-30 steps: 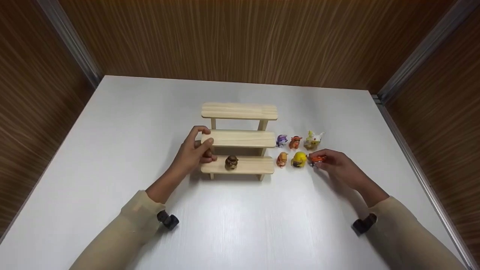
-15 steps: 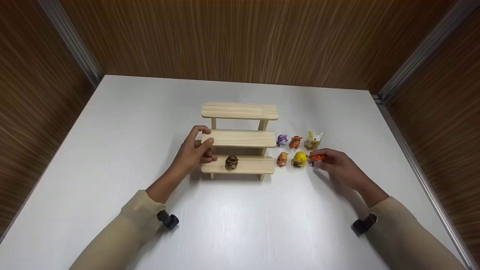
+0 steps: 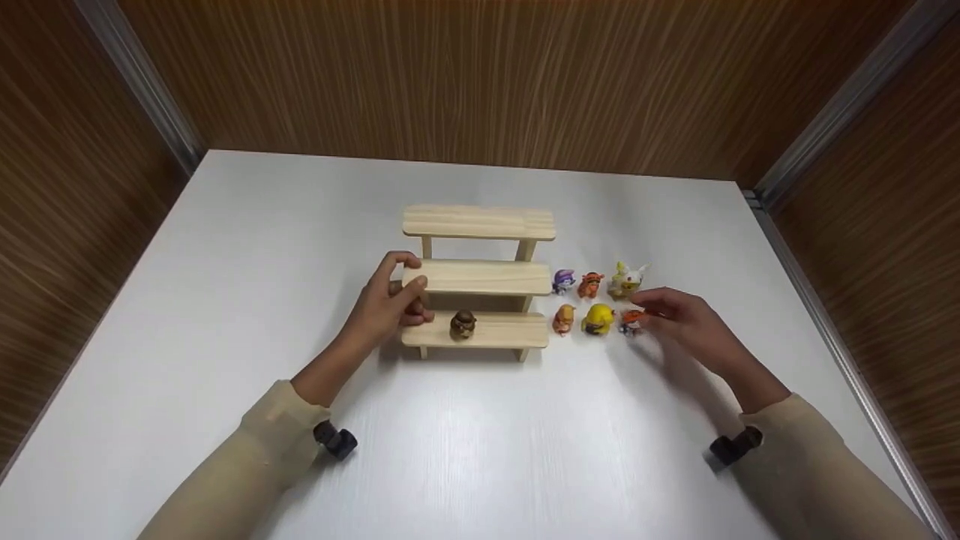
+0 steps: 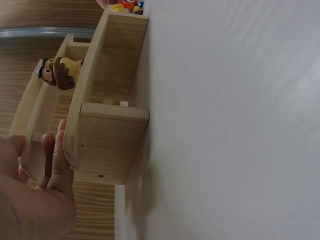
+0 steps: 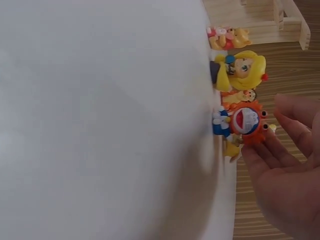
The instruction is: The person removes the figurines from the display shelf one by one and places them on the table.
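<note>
A three-tier wooden shelf [image 3: 487, 277] stands on the white table. My left hand [image 3: 386, 304] grips the left ends of its middle and lowest tiers. An owl figurine [image 3: 463, 325] sits on the lowest tier, left of centre; its face shows in the left wrist view. My right hand [image 3: 686, 326] is beside a figurine with an orange hood [image 5: 245, 122], thumb and fingers spread apart. Whether a fingertip touches it I cannot tell. Left of it stand a yellow-haired doll figurine [image 3: 598, 319] and a bear figurine [image 3: 564, 319].
Behind the front row stand a purple-and-white figurine [image 3: 563, 282], a tiger figurine [image 3: 590, 285] and a white-and-yellow figurine [image 3: 627, 280]. Wood-grain walls [image 3: 480, 82] enclose the table [image 3: 480, 450] at the back and sides.
My right hand has let go of the orange-hooded figurine and drawn slightly right, its fingers parting. The figurine stands in line with the front row. My left hand and the shelf have not moved.
</note>
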Demonstrator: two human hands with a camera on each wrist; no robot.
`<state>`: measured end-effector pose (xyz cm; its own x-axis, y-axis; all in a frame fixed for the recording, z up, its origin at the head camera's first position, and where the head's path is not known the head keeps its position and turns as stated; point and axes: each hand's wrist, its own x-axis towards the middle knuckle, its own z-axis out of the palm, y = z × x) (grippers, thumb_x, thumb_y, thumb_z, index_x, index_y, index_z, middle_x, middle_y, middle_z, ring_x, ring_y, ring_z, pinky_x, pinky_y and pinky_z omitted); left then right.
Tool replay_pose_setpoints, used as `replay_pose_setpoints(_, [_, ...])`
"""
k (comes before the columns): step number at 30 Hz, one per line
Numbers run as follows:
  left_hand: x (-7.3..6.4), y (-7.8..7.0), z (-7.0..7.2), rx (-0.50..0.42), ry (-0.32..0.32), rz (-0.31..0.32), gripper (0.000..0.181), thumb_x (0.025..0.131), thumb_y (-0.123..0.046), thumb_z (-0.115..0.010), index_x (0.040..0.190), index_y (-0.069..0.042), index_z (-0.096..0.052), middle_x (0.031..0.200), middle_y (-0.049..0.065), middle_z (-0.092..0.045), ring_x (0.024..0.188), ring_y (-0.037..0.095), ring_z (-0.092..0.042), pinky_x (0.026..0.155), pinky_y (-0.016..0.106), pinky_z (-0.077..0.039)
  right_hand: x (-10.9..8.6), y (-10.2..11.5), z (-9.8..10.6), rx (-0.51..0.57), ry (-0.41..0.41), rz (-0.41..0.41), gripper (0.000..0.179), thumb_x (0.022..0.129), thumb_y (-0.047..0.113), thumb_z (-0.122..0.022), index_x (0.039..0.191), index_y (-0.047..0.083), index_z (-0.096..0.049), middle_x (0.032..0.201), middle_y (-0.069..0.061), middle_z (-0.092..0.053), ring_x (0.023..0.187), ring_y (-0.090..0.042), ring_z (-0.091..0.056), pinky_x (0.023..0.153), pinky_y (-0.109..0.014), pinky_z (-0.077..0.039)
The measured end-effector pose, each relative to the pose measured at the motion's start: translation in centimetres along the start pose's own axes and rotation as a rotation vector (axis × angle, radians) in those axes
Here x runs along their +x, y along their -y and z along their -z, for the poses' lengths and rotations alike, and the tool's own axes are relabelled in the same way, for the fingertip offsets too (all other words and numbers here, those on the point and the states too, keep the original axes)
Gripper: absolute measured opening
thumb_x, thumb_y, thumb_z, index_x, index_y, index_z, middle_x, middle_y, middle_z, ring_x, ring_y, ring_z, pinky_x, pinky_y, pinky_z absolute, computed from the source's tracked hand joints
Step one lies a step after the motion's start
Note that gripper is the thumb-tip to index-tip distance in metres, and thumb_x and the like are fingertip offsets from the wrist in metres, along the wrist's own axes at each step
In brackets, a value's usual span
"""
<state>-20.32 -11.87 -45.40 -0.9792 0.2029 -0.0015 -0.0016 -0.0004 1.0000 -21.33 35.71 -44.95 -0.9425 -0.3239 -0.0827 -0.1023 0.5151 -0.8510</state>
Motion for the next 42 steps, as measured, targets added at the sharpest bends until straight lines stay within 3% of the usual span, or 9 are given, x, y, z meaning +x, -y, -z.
replay_pose_setpoints(6, [0.0, 0.0, 0.0, 0.012, 0.001, -0.013, 0.03, 0.108, -0.023, -0.059, 0.131, -0.012, -0.043, 0.073, 0.01, -0.063, 0.074, 0.025, -0.076, 0.068, 0.029, -0.063, -0.1, 1.9, 0.2, -0.018, -0.018, -0.007, 0.037, 0.103, 0.011, -0.066, 0.137, 0.0, -0.06, 0.146, -0.017, -0.056, 0.132, -0.033, -0.057, 0.093, -0.014, -0.052])
replay_pose_setpoints(14, [-0.1, -0.1, 0.0, 0.013, 0.005, -0.011, 0.029, 0.108, -0.023, -0.059, 0.131, -0.014, -0.043, 0.073, 0.009, -0.062, 0.074, 0.026, -0.076, 0.068, 0.03, -0.063, -0.3, 4.5, -0.6, 0.043, 0.001, 0.107, 0.037, 0.101, 0.008, -0.068, 0.136, -0.001, -0.06, 0.144, -0.023, -0.055, 0.123, -0.012, -0.063, 0.093, -0.02, -0.055])
replay_pose_setpoints(19, [-0.1, 0.0, 0.0, 0.016, 0.011, -0.005, 0.03, 0.108, -0.024, -0.058, 0.132, -0.014, -0.042, 0.075, 0.01, -0.061, 0.076, 0.026, -0.076, 0.068, 0.028, -0.062, -0.3, 6.1, -1.6, 0.055, 0.013, 0.146, 0.038, 0.1, 0.008, -0.07, 0.136, 0.0, -0.061, 0.142, -0.02, -0.057, 0.132, -0.028, -0.059, 0.098, -0.021, -0.053])
replay_pose_setpoints(22, [-0.1, 0.0, 0.0, 0.019, 0.01, -0.002, 0.031, 0.108, -0.024, -0.058, 0.132, -0.012, -0.042, 0.075, 0.01, -0.061, 0.076, 0.026, -0.076, 0.068, 0.028, -0.062, -0.3, 6.9, -2.3, 0.028, 0.02, 0.161, 0.038, 0.099, 0.008, -0.071, 0.136, 0.005, -0.062, 0.141, -0.012, -0.06, 0.134, -0.029, -0.058, 0.102, -0.019, -0.05])
replay_pose_setpoints(28, [-0.1, -0.2, 0.0, 0.011, 0.003, 0.003, 0.031, 0.108, -0.023, -0.059, 0.132, -0.012, -0.042, 0.073, 0.01, -0.061, 0.074, 0.026, -0.076, 0.068, 0.029, -0.062, -0.1, 8.2, -4.2, 0.056, 0.06, 0.225, 0.036, 0.099, 0.003, -0.069, 0.135, 0.003, -0.063, 0.142, -0.012, -0.06, 0.136, -0.024, -0.055, 0.109, -0.024, -0.047])
replay_pose_setpoints(37, [-0.1, -0.1, 0.1, 0.009, 0.002, 0.001, 0.032, 0.107, -0.026, -0.06, 0.132, -0.014, -0.042, 0.073, 0.01, -0.06, 0.075, 0.026, -0.076, 0.068, 0.029, -0.063, 0.3, 9.4, -7.6, 0.088, 0.128, 0.23, 0.041, 0.099, 0.012, -0.073, 0.137, 0.003, -0.062, 0.142, -0.017, -0.059, 0.134, -0.039, -0.056, 0.104, -0.032, -0.052])
replay_pose_setpoints(42, [-0.1, -0.1, 0.2, 0.01, 0.005, -0.009, 0.032, 0.107, -0.025, -0.059, 0.132, -0.013, -0.042, 0.074, 0.011, -0.06, 0.075, 0.027, -0.076, 0.068, 0.03, -0.063, 0.7, 9.7, -9.5, 0.105, 0.18, 0.265, 0.046, 0.099, 0.016, -0.073, 0.139, 0.0, -0.06, 0.144, -0.016, -0.058, 0.136, -0.03, -0.056, 0.111, -0.036, -0.047])
